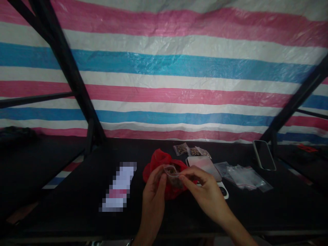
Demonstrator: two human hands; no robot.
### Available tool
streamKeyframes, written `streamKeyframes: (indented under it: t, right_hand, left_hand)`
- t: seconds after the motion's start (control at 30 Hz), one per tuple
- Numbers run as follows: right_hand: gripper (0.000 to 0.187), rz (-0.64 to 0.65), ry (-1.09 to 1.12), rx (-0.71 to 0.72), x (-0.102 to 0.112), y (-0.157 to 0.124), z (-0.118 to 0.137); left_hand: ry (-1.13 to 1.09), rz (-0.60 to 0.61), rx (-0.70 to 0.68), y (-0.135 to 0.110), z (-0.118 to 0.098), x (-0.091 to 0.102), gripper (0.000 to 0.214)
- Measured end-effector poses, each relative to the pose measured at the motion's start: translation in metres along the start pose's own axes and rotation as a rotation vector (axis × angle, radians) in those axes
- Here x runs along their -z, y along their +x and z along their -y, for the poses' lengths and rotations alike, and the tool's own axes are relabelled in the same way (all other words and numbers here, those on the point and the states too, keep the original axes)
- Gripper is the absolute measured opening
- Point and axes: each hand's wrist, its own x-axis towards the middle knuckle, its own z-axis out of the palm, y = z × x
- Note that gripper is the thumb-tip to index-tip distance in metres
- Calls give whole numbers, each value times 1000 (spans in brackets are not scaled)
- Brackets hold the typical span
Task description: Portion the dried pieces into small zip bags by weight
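Our left hand (155,188) and right hand (203,186) pinch a small clear bag (174,176) by its mouth over the red bag (159,159) on the worktop (77,208). Just right of these we see a scale (207,166), with filled packets (181,149) beyond.

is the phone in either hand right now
No, the left hand and right hand hold a small clear bag, while the phone lies apart on the right.
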Motion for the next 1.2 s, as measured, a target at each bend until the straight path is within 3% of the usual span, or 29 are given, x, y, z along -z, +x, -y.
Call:
streamKeyframes:
  t: [0.1, 0.27, 0.37, 0.47, 0.57, 0.77, 0.93, 1.07, 1.2]
  right_hand:
    - [11, -24, -7, 80, -4, -1, -6]
    - [11, -114, -13, 116, -9, 1, -13]
    - [13, -87, -54, 134, -9, 5, -9]
    - [15, -99, -87, 121, 3, 13, -4]
    - [25, -161, -33, 42, 31, 27, -7]
    - [47, -209, -54, -179, 90, 47, -42]
    - [42, -206, -220, -226, 98, 42, -87]
    - [40, -342, -459, -166, 102, 39, -110]
    - [44, -466, -515, -160, 113, 37, -122]
  left_hand:
    - [99, 23, -83, 4, 1, 4, 33]
    - [272, -31, -468, 5, -1, 10, 11]
    - [347, -16, -609, 5, -2, 8, 11]
    - [353, -107, -586, 7, -1, 7, 11]
    - [351, -178, -556, 11, 1, 6, 10]
    - [455, -171, -689, 9, 4, 5, 10]
    - [553, -119, -763, 3, 4, 1, 11]
    - [618, -110, -810, 3, 4, -2, 10]
    - [670, -110, -871, 4, 6, -2, 9]
